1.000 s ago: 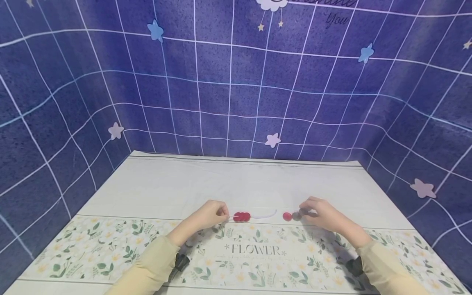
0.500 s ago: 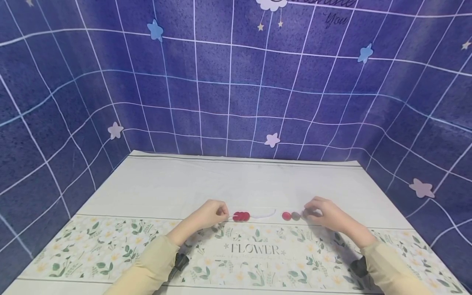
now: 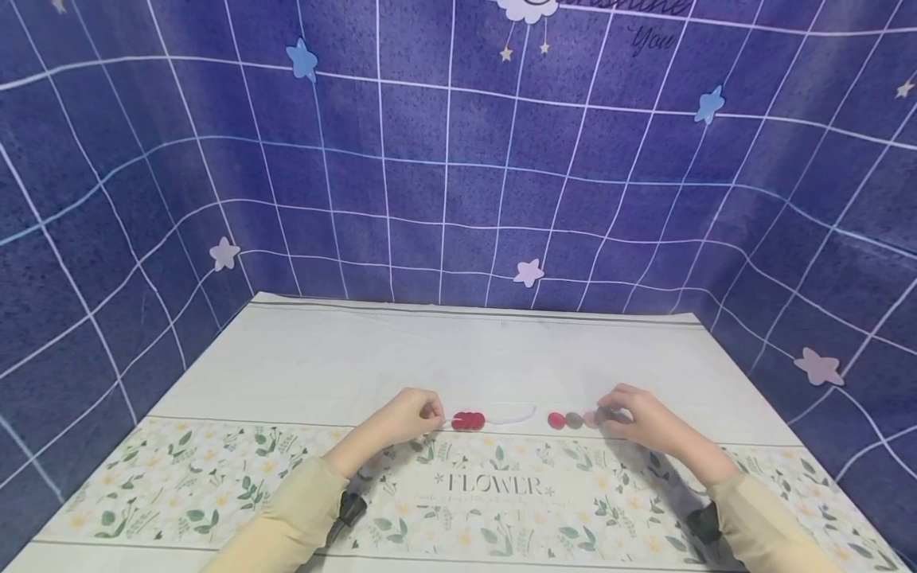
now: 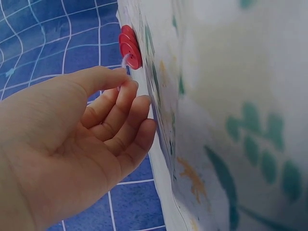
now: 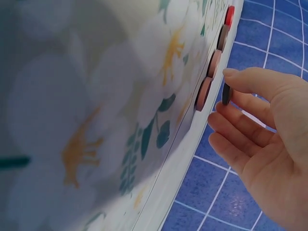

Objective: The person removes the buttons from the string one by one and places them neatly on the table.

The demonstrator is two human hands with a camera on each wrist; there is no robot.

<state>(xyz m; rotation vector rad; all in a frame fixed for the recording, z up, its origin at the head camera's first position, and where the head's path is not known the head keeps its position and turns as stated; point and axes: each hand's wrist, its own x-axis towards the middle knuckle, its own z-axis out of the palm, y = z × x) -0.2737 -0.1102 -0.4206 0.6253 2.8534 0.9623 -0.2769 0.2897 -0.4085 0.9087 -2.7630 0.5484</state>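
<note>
On the left side, the left hand (image 3: 404, 420) is being rested on the table (image 3: 458, 350), and its grip is being kept narrow: the end of a clear thread (image 4: 124, 62) is being pinched between the thumb and the forefinger. Just to the right of this grip, three red buttons (image 3: 469, 420) are being kept together on the thread, probably so that they are not sliding off. From them a white length of the thread (image 3: 514, 416) is being left curved on the table toward the right.

Further right, a row of loose buttons (image 3: 573, 420) is lying flat, a red one first, then a dark one, then pinkish ones, just to the left of the right grip. The right hand (image 3: 641, 420) is being held low over the table, and a dark button (image 5: 225, 94) is being pinched on its edge between the thumb and the fingertips, apart from the cloth, as the right wrist view is showing.

On the tablecloth, nearer to the person than both grips, the word "FLOWER" (image 3: 496, 484) is being read. On the blue wall the word "You" (image 3: 649, 37) is being seen.
</note>
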